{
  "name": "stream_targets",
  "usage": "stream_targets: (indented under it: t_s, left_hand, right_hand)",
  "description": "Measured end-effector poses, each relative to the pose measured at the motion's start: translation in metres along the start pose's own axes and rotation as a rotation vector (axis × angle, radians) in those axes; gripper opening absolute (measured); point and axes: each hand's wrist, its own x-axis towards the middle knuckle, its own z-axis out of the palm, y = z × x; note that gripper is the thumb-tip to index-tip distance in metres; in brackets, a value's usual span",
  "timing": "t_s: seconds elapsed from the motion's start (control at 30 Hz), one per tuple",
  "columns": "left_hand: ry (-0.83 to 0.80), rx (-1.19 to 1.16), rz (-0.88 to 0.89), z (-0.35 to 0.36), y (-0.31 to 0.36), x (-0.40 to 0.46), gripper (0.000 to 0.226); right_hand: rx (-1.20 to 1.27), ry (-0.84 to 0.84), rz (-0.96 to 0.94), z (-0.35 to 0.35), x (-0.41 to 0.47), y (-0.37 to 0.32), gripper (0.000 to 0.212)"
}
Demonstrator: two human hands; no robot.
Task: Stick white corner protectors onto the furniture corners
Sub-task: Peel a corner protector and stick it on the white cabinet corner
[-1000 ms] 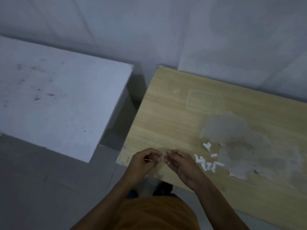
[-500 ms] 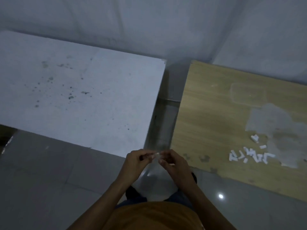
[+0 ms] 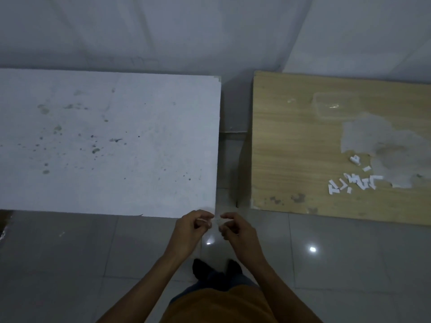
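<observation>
A small pale piece, apparently a corner protector (image 3: 218, 221), sits between the two hands, just off the near right corner of the white table (image 3: 109, 145). It is blurred; its shape cannot be told. The left hand (image 3: 192, 229) has fingers curled with thumb and forefinger pinched at the piece's left side. The right hand (image 3: 235, 229) has fingers curled toward it; whether they actually grip the piece cannot be told.

The white tabletop runs from 9 o'clock to centre frame, marked with dark specks and smudges. Its near right corner lies just above the left hand's knuckles.

At 3 o'clock stands a wooden table (image 3: 291, 148), apart from the white one, with a narrow gap (image 3: 233, 159) of floor and a metal crossbar between them. On it lies a loose heap of white protector pieces (image 3: 352, 183), well apart from the hands, beside a large patch of worn veneer (image 3: 382, 145). A clear plastic container (image 3: 335, 106) stands at about 2 o'clock on the same top.

Grey glossy floor tiles (image 3: 70, 264) fill the lower frame, showing two light reflections. At 6 o'clock are the person's orange shirt (image 3: 219, 306) and dark shoes (image 3: 217, 269).
</observation>
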Motion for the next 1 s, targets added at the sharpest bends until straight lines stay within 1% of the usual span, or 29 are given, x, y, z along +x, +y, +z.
stream_targets:
  t_s: [0.17, 0.27, 0.4, 0.53, 0.63, 0.73, 0.83, 0.9, 1.0]
  left_hand:
    - [-0.034, 0.18, 0.144, 0.011, -0.001, 0.009, 0.023]
    - [-0.103, 0.276, 0.198, 0.016, -0.002, 0.019, 0.023]
    - [-0.202, 0.346, 0.245, 0.017, 0.0, 0.035, 0.019]
    - [-0.344, 0.455, 0.324, 0.006, -0.007, 0.061, 0.02]
    - [-0.487, 0.527, 0.414, -0.008, -0.017, 0.084, 0.023]
    - [-0.595, 0.568, 0.516, -0.025, -0.03, 0.104, 0.025]
    - [-0.617, 0.582, 0.583, -0.043, -0.04, 0.117, 0.027]
    - [-0.645, 0.611, 0.672, -0.053, -0.046, 0.125, 0.028]
    - [-0.727, 0.662, 0.824, -0.06, -0.05, 0.136, 0.029]
  right_hand:
    - [0.133, 0.047, 0.072, 0.001, 0.005, 0.013, 0.028]
    - [0.234, 0.1, 0.133, 0.0, 0.006, 0.02, 0.028]
    - [0.325, 0.182, 0.191, 0.005, 0.006, 0.025, 0.023]
    - [0.413, 0.284, 0.245, 0.027, 0.011, 0.029, 0.019]
    - [0.498, 0.394, 0.303, 0.06, 0.017, 0.031, 0.021]
    - [0.63, 0.521, 0.37, 0.098, 0.027, 0.031, 0.02]
    - [0.741, 0.713, 0.412, 0.131, 0.033, 0.03, 0.018]
    - [0.811, 0.833, 0.439, 0.15, 0.036, 0.028, 0.02]
    - [0.877, 0.994, 0.488, 0.171, 0.04, 0.023, 0.022]
